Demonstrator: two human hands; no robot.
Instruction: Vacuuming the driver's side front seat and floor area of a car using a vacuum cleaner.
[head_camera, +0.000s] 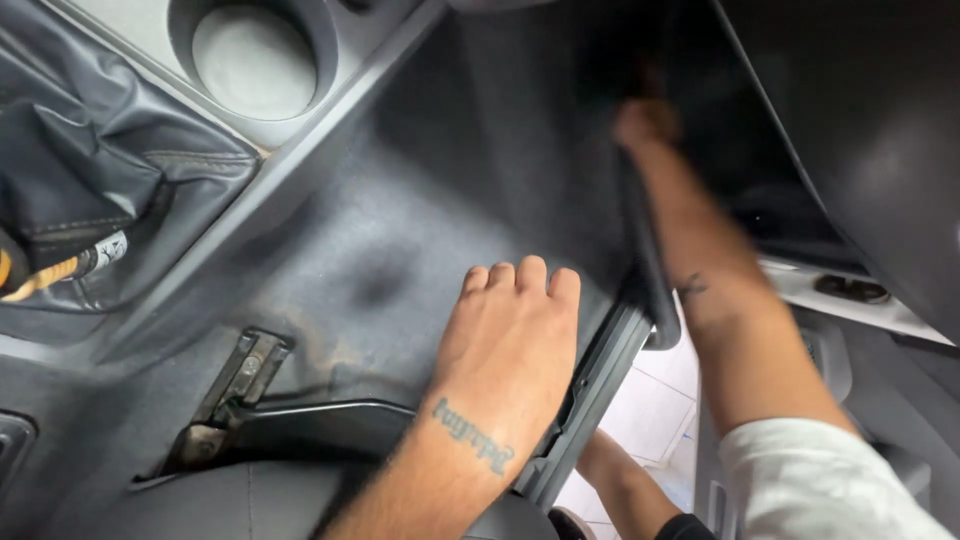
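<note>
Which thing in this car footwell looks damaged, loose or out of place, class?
The grey floor carpet shows a dark smudge and brownish grime near the bare metal seat rail bracket. The left hand presses flat on it; the right hand is blurred under the dashboard.

The open stretch of dark floor carpet (400, 240) is hemmed in by the centre console (300, 150) on one side, the door sill (590, 390) opposite, and the seat rail bracket (235, 385) nearest.
</note>
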